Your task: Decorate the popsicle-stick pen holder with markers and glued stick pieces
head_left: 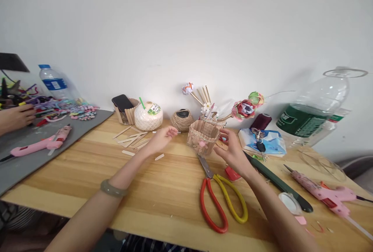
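Note:
A small box of wooden sticks (203,138) with a pink decoration on its front stands on the wooden table, behind the scissors. My right hand (231,149) is at the box's right side, thumb and fingers apart around its edge; whether they touch it I cannot tell. To the left of the box is my left hand (165,137), its fingers curled together near the twine ball (181,120); anything between them is too small to make out. Scissors (217,189) with one red and one yellow handle lie in front of the box. Loose wooden sticks (132,139) are scattered left of my left hand.
Along the wall stand a phone holder (125,112), a white coconut (148,116), paper flowers (244,109) and a large bottle (309,116). A pink glue gun (326,193) and a dark green tool (279,182) lie right. Another person's hand (19,118) is far left, near another glue gun (43,143).

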The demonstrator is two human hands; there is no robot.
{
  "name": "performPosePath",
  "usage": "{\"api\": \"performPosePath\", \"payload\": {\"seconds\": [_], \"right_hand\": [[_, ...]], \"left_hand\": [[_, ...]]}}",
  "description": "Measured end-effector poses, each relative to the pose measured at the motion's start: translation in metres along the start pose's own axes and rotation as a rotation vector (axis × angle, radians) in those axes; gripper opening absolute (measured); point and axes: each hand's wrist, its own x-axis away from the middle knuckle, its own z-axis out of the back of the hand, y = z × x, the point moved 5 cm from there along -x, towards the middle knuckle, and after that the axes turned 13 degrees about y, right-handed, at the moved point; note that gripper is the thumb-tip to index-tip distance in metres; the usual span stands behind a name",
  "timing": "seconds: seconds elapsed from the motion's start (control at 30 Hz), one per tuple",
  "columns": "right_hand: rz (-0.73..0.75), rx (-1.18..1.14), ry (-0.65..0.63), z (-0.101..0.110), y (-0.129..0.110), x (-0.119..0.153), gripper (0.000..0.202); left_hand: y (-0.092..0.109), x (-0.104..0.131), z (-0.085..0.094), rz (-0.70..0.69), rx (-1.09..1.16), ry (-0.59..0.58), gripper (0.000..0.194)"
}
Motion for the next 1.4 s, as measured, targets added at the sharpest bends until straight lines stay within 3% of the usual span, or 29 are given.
{"api": "performPosePath", "payload": {"seconds": [0.1, 0.2, 0.37, 0.5, 0.73, 0.9, 1.0, 1.07, 1.17, 1.23, 1.4], "right_hand": [[-0.064, -0.068, -0.008, -0.010, 0.005, 0.005, 0.082], [-0.104, -0.145, -0.013, -0.021, 0.005, 0.006, 0.094], [-0.204, -0.267, -0.061, -0.032, 0.008, 0.002, 0.094], [-0.310, -0.333, -0.064, -0.024, 0.015, 0.000, 0.099], [-0.382, -0.605, -0.144, -0.014, 0.001, 0.003, 0.068], [-0.347, -0.739, -0.206, -0.022, -0.014, 0.008, 0.071], [-0.362, -0.761, -0.206, -0.025, -0.016, 0.012, 0.071], [-0.378, -0.790, -0.240, -0.028, -0.021, 0.016, 0.076], [-0.363, -0.876, -0.330, -0.032, -0.037, 0.022, 0.080], [-0.348, -0.894, -0.345, -0.032, -0.046, 0.024, 0.079], [-0.424, -0.928, -0.265, -0.027, -0.046, 0.025, 0.074]], "left_hand": [[-0.002, 0.008, -0.015, -0.019, -0.033, -0.062, 0.040], [-0.001, 0.017, -0.027, -0.038, -0.057, -0.113, 0.046], [0.009, 0.027, -0.037, -0.061, -0.043, -0.206, 0.062], [0.018, 0.031, -0.036, -0.051, 0.035, -0.250, 0.077], [0.045, 0.034, -0.038, -0.008, 0.338, -0.165, 0.098], [0.059, 0.042, -0.045, -0.027, 0.505, -0.054, 0.092], [0.060, 0.045, -0.027, -0.209, 0.312, 0.251, 0.090], [0.059, 0.049, -0.016, -0.420, 0.033, 0.412, 0.068], [0.045, 0.051, -0.022, -0.630, -0.300, 0.326, 0.027], [0.032, 0.052, -0.029, -0.711, -0.443, 0.279, 0.023], [0.016, 0.060, -0.039, -0.920, -0.523, 0.362, 0.029]]}}
